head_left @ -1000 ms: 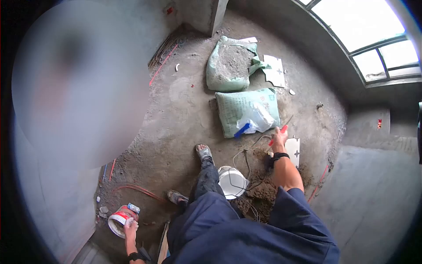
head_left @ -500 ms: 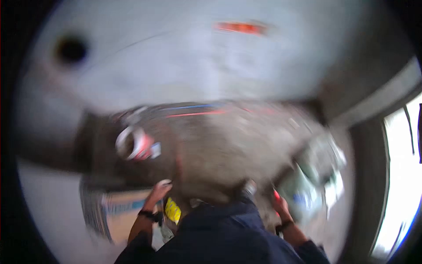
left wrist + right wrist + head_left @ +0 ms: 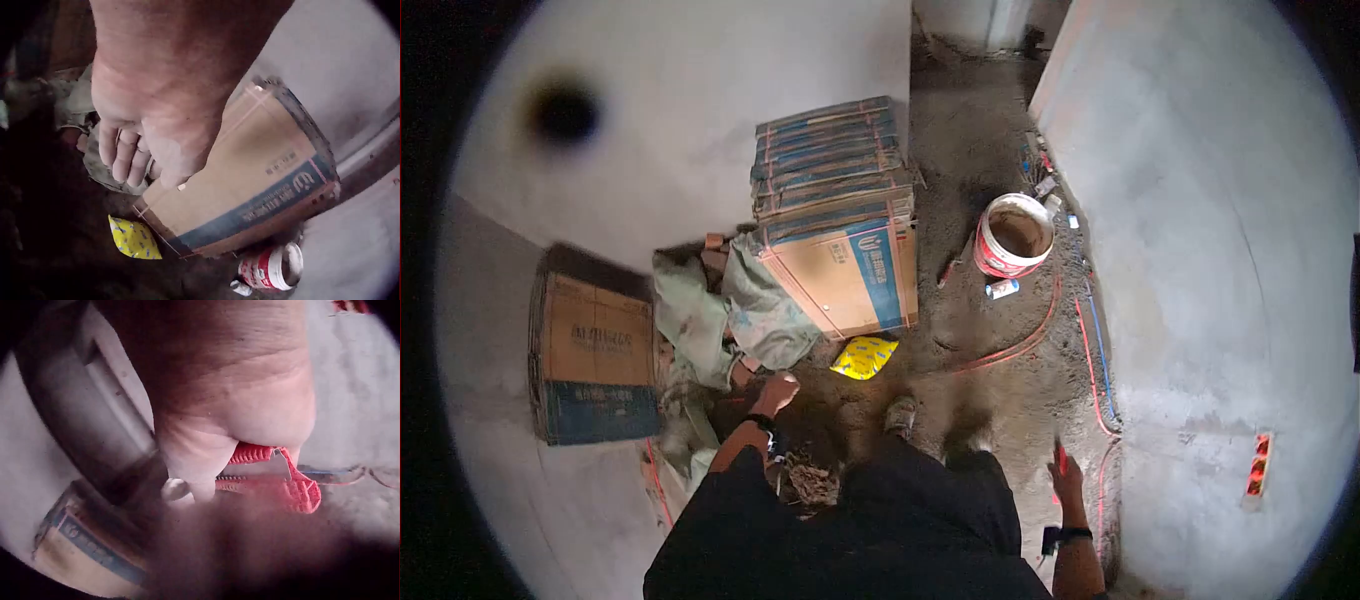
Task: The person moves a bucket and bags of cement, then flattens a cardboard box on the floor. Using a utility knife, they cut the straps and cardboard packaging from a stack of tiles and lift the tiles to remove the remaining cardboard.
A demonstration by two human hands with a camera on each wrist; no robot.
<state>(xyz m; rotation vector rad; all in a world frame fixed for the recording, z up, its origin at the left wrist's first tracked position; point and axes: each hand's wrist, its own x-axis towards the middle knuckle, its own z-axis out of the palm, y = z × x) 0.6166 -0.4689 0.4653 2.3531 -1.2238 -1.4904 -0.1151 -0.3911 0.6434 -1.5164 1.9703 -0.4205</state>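
My left hand (image 3: pixel 777 391) hangs beside my leg with its fingers (image 3: pixel 128 156) loosely curled, holding nothing. It is nearest a yellow packet (image 3: pixel 863 357) (image 3: pixel 134 238) on the dirt floor and a leaning cardboard box (image 3: pixel 845 270) (image 3: pixel 250 181). My right hand (image 3: pixel 1064 478) hangs low on the other side and grips a tool by its red ribbed handle (image 3: pixel 275 476) (image 3: pixel 1061 459). The tool's working end is hidden. A red and white bucket (image 3: pixel 1013 236) (image 3: pixel 272 268) stands on the floor further ahead, apart from both hands.
A stack of flat cardboard boxes (image 3: pixel 828 150) leans on the wall behind the front box. Another box (image 3: pixel 590 345) lies at the left beside crumpled grey sacks (image 3: pixel 715 310). Red and blue pipes (image 3: pixel 1025 345) run along the floor by the right wall (image 3: pixel 1220 250).
I have turned away from the cement sacks and white bucket toward the boxes. My left hand has left the red and white bucket's rim. My right hand still grips the red handle.
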